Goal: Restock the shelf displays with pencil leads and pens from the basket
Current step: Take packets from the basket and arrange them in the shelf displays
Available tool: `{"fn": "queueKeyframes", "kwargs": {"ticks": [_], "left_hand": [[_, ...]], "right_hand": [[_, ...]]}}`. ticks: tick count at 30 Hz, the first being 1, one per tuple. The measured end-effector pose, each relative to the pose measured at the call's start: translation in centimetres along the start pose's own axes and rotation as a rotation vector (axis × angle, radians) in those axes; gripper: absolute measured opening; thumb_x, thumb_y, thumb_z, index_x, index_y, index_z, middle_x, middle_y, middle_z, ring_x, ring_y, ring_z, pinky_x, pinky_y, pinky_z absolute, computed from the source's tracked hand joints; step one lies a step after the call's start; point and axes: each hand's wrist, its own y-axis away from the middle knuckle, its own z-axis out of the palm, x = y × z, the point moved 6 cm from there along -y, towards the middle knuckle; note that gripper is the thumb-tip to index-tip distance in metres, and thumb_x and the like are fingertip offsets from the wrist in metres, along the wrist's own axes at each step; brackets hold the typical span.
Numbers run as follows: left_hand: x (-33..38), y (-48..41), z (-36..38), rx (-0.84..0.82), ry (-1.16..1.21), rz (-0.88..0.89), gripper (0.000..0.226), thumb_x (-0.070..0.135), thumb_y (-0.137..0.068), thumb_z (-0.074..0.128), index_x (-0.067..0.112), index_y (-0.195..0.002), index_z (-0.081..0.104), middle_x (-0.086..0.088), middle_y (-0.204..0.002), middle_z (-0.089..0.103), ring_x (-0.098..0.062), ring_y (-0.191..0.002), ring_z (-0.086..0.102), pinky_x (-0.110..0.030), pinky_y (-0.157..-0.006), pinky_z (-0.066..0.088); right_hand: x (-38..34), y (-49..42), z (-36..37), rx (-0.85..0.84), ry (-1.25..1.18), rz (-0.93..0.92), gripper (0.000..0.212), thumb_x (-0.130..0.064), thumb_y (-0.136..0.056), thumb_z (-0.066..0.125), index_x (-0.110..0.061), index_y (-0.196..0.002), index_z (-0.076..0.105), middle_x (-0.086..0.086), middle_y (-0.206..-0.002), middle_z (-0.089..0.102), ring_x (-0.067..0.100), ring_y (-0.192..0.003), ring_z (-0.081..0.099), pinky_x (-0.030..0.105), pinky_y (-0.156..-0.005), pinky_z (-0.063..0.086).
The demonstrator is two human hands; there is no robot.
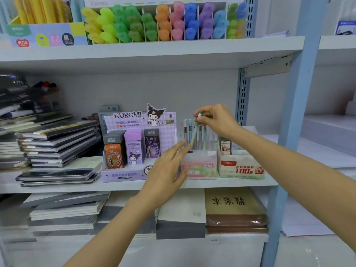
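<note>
We see a pale grey middle shelf [250,183] carrying everything here. Taking the purple Kuromi display box [133,162] as our landmark, it stands on the board near the front edge. Just right of it stands a pink Fruit Soda pen box [202,168], and right of that, touching or nearly so, a cream lead box with red print [242,167]. Left of the Kuromi box we find a tall stack of dark notebooks [57,145], with flatter packs [57,176] lying in front at the shelf's edge. Behind the Kuromi box sits something blue-grey [108,108], perhaps another carton; we cannot tell.
</note>
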Motion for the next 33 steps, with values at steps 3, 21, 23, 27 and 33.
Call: {"fn": "queueKeyframes", "kwargs": {"ticks": [3,21,23,27,33], "left_hand": [[-0.2,0.1,0.3,-0.008,-0.012,0.001,0.064,0.021,-0.098,0.052,0.026,-0.154,0.021,0.01,-0.161,0.016,-0.008,-0.145,0.021,-0.037,-0.115,0.029],[0.5,0.9,0.3,0.069,-0.033,0.006,0.067,0.016,-0.096,0.054,0.021,-0.154,0.022,0.001,-0.161,0.019,-0.016,-0.146,0.021,-0.035,-0.116,0.026],[0.5,2.9,0.1,0.217,-0.007,-0.009,0.056,0.009,-0.091,0.055,0.017,-0.145,0.042,-0.004,-0.148,0.039,-0.02,-0.135,0.037,-0.036,-0.108,0.034],[-1.3,10.6,3.9,0.386,-0.006,-0.129,0.031,0.012,-0.087,0.045,0.014,-0.114,0.061,0.0,-0.112,0.055,-0.014,-0.101,0.049,-0.027,-0.086,0.038],[-6.0,26.6,17.1,-0.167,0.124,-0.521,0.023,0.001,-0.087,0.058,0.011,-0.107,0.065,-0.004,-0.108,0.057,-0.025,-0.098,0.056,-0.03,-0.08,0.041]], "right_hand": [[0.2,-0.3,-0.3,-0.071,0.018,0.023,0.016,-0.01,-0.092,0.063,-0.006,-0.106,0.07,0.009,-0.09,0.074,0.018,-0.084,0.072,0.03,-0.084,0.058],[-2.6,2.0,1.3,0.091,0.257,-0.132,0.03,-0.022,-0.095,0.059,-0.011,-0.123,0.065,0.007,-0.111,0.064,0.018,-0.103,0.059,0.028,-0.092,0.044],[-5.0,5.2,1.1,0.154,0.073,-0.255,0.021,-0.016,-0.095,0.059,-0.009,-0.112,0.069,0.004,-0.1,0.068,0.012,-0.089,0.062,0.025,-0.082,0.048],[-6.6,13.6,6.2,-0.084,-0.192,-0.329,0.014,-0.017,-0.096,0.057,-0.011,-0.095,0.07,-0.002,-0.078,0.069,0.008,-0.063,0.063,0.022,-0.06,0.052],[3.0,27.1,21.4,-0.694,-0.195,0.063,0.015,-0.022,-0.096,0.059,-0.012,-0.097,0.071,0.002,-0.082,0.072,0.008,-0.067,0.066,0.026,-0.067,0.054]]}}
